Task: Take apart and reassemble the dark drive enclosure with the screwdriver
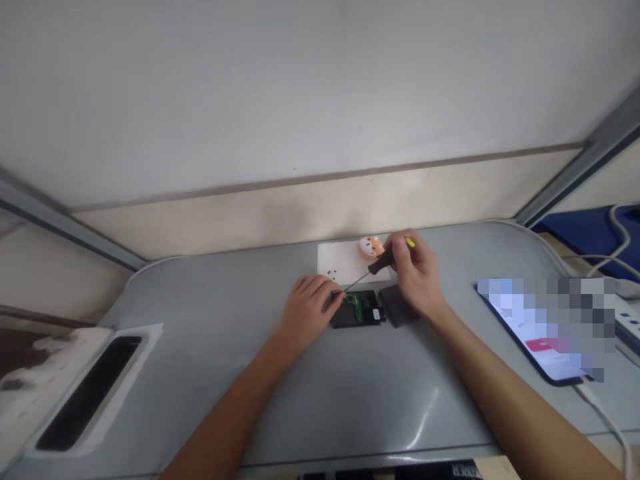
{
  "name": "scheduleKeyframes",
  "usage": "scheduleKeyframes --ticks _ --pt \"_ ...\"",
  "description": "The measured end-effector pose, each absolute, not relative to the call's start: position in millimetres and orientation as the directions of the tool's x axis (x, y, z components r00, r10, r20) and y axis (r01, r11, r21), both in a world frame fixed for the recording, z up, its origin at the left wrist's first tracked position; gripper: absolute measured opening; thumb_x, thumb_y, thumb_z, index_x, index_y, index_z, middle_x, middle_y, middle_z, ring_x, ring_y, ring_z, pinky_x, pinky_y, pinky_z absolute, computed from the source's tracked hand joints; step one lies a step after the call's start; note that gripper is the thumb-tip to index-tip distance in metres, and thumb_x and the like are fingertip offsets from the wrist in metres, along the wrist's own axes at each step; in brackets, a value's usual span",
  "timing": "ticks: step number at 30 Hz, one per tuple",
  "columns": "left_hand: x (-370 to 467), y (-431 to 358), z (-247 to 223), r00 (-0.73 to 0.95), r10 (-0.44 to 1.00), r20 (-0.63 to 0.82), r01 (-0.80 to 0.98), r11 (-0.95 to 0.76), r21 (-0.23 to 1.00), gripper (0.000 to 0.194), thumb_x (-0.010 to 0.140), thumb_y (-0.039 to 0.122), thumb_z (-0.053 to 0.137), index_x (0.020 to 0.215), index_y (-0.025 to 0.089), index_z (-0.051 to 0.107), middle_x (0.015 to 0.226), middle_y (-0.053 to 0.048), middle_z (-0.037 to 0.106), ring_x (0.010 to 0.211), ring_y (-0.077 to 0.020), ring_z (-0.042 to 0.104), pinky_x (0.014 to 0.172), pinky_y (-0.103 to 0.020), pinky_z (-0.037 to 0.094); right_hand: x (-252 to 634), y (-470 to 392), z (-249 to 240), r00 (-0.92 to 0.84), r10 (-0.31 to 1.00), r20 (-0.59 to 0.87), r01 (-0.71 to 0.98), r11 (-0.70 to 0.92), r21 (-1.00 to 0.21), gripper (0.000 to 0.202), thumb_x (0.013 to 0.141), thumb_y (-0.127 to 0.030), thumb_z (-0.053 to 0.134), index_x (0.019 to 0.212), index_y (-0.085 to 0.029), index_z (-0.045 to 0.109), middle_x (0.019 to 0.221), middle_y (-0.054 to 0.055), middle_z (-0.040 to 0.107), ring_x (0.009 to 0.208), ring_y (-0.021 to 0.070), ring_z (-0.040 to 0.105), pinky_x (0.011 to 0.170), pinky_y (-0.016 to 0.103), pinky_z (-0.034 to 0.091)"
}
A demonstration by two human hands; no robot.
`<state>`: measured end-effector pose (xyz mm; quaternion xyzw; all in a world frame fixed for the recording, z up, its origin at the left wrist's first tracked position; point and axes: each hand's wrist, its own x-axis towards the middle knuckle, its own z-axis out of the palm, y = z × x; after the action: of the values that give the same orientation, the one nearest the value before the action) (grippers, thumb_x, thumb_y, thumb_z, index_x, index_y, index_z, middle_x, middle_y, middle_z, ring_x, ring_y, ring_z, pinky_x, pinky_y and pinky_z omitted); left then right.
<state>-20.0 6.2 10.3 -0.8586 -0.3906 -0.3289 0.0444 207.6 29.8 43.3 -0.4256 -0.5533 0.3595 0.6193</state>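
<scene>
A screwdriver [379, 264] with a dark handle and yellow end is gripped in my right hand [417, 275]. Its thin shaft slants down to the left, and the tip meets the upper left part of a small black device with an exposed green circuit board [358, 308]. My left hand [311, 305] lies against the device's left edge, its fingers bent close to the tip; whether they pinch anything there is hidden. Under my right wrist lies a flat dark grey cover [397, 307], partly hidden. Several tiny screws [332, 274] rest on a white sheet [345, 257] behind the device.
An orange and white animal-face object [371, 247] sits on the sheet. At right lies a lit phone [545, 333] with a white cable [603, 410], near a power strip [627, 327]. A dark slot-like panel [90, 393] is at left. Metal posts and a wall bound the grey table [225, 400].
</scene>
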Motion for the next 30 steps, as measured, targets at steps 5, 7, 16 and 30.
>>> scheduleKeyframes --ticks 5,7,16,30 --pt "-18.3 5.4 8.6 0.474 0.653 0.591 0.69 -0.692 0.212 0.011 0.104 0.026 0.06 0.095 0.021 0.063 0.09 -0.002 0.071 0.088 -0.0188 0.066 0.085 -0.036 0.047 205.8 29.3 43.9 0.11 0.931 0.349 0.027 0.348 -0.937 0.036 0.099 -0.059 0.056 0.091 -0.024 0.059 0.075 0.0 0.07 0.058 0.0141 0.066 0.062 0.03 0.052" --pt "-18.2 5.1 9.0 0.464 0.667 0.583 0.697 -0.681 0.225 0.011 0.104 0.026 0.059 0.095 0.022 0.065 0.09 -0.002 0.072 0.088 -0.0191 0.067 0.085 -0.036 0.047 206.0 29.5 44.2 0.111 0.934 0.34 0.015 0.34 -0.94 0.036 0.099 -0.059 0.056 0.091 -0.024 0.059 0.077 0.001 0.071 0.058 0.0142 0.066 0.063 0.031 0.052" --pt "-23.4 9.6 4.9 0.43 0.691 0.581 0.686 -0.669 0.287 0.01 0.104 0.025 0.059 0.098 0.02 0.066 0.092 -0.002 0.072 0.088 -0.0184 0.067 0.084 -0.036 0.048 201.3 29.6 45.6 0.062 0.938 0.34 -0.105 0.345 -0.933 0.031 0.096 -0.051 0.066 0.113 -0.025 0.064 0.083 0.0 0.066 0.064 0.0132 0.063 0.054 0.027 0.049" --pt "-26.4 14.3 3.3 0.235 0.859 0.455 0.66 -0.485 0.574 0.026 0.106 0.027 0.048 0.099 0.022 0.072 0.094 -0.003 0.072 0.093 -0.0193 0.067 0.086 -0.035 0.054 194.1 30.4 33.1 -0.016 0.95 0.313 -0.035 0.312 -0.949 0.031 0.094 -0.049 0.069 0.11 -0.023 0.066 0.097 0.003 0.071 0.074 0.0144 0.067 0.066 0.03 0.056"
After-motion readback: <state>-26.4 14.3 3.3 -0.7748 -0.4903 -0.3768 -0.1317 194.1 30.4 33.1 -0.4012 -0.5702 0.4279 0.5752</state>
